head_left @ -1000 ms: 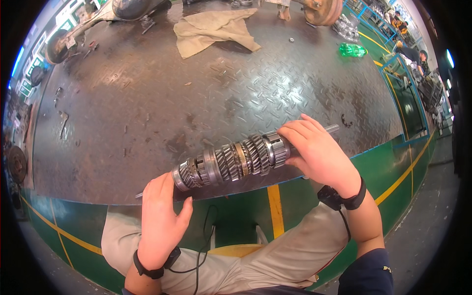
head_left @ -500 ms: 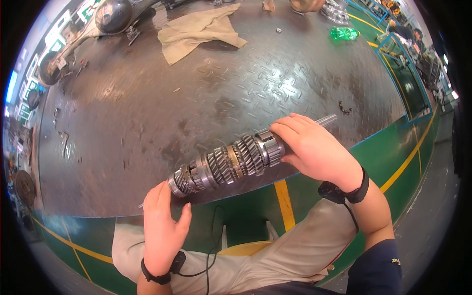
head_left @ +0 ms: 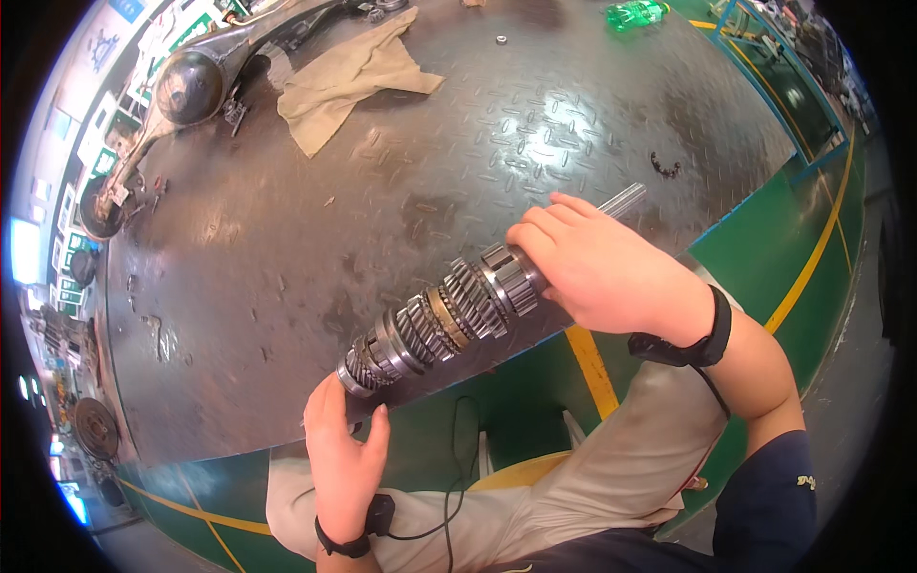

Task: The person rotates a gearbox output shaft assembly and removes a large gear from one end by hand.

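A metal gear shaft (head_left: 444, 320), stacked with several toothed gears and a brass-coloured ring, lies slantwise along the near edge of the steel table (head_left: 239, 325). Its right end points away from me. My right hand (head_left: 611, 272) is closed over that end, just past the last gear, and a splined length of the shaft sticks out beyond my fingers. At the lower left end my left hand (head_left: 346, 468) holds the shaft, fingers on its far side and thumb on the near side; the fingertips are partly hidden.
A tan cloth (head_left: 349, 81) lies at the back, with an axle housing (head_left: 191, 86) left of it. A green plastic bottle (head_left: 635, 14) lies at the far right. A dark broken ring (head_left: 665, 166) rests beyond my right hand. A blue frame (head_left: 778, 86) stands past the right edge.
The view has shifted and turned, so the table's contents sit differently. The shaft slants more steeply, its right end farther from me. Both hands stay at its ends.
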Tool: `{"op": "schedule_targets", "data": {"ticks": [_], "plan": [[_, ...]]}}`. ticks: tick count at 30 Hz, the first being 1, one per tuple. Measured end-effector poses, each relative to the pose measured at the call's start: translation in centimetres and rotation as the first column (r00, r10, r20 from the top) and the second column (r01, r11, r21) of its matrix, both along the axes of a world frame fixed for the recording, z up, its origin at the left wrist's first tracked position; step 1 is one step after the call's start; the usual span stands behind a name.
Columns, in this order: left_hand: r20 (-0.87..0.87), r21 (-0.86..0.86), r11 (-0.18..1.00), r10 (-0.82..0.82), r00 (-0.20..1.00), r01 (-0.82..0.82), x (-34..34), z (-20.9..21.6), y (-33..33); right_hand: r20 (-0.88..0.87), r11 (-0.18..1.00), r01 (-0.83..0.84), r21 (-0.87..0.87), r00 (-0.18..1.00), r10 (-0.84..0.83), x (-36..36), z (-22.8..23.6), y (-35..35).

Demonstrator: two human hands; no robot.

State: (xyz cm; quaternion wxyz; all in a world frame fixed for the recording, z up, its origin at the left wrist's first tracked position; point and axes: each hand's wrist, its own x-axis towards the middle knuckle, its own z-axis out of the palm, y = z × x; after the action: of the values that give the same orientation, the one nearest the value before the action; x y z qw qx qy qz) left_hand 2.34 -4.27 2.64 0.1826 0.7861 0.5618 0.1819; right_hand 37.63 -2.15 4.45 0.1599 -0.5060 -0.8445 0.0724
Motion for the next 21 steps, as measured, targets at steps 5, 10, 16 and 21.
{"op": "schedule_targets", "data": {"ticks": [5, 10, 16, 21], "plan": [[0.005, 0.008, 1.000, -0.004, 1.000, 0.004, 0.0, -0.1, 0.1, -0.005, 1.000, 0.013, 0.006, 1.000, -0.012, 0.2, -0.1, 0.0], [0.008, 0.007, 1.000, 0.006, 1.000, -0.006, 0.2, 0.1, 0.1, -0.016, 1.000, 0.014, 0.008, 1.000, -0.014, -0.2, -0.2, -0.3], [0.003, 0.009, 1.000, 0.007, 1.000, -0.007, -0.3, -0.2, 0.3, 0.025, 0.993, 0.086, -0.079, 0.996, -0.085, 1.0, -0.2, -0.4], [0.016, -0.030, 1.000, 0.000, 1.000, 0.001, 0.5, 0.2, 0.6, -0.089, 0.998, 0.038, -0.041, 0.995, -0.041, 0.8, -1.4, -0.9]]}}
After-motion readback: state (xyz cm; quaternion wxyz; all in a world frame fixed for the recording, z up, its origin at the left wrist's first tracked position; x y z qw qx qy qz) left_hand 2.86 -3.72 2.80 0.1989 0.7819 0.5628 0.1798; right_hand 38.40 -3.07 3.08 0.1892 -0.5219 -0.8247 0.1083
